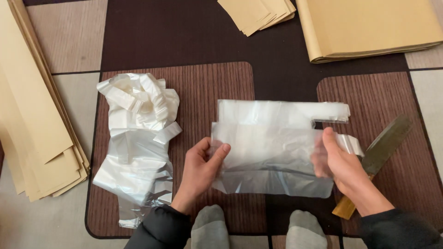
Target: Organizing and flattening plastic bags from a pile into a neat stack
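Observation:
A clear thin plastic bag with handle loops is stretched flat between my two hands above the brown patterned mat. My left hand pinches its left edge between thumb and fingers. My right hand grips the right side, partly seen through the film, near the handle strip. Both sleeves are dark.
A heap of similar clear plastic bags lies to the left. Stacks of tan paper sheets sit at the far left, top middle and top right. A large knife with a wooden handle lies right of my right hand. My grey-socked feet are at the bottom.

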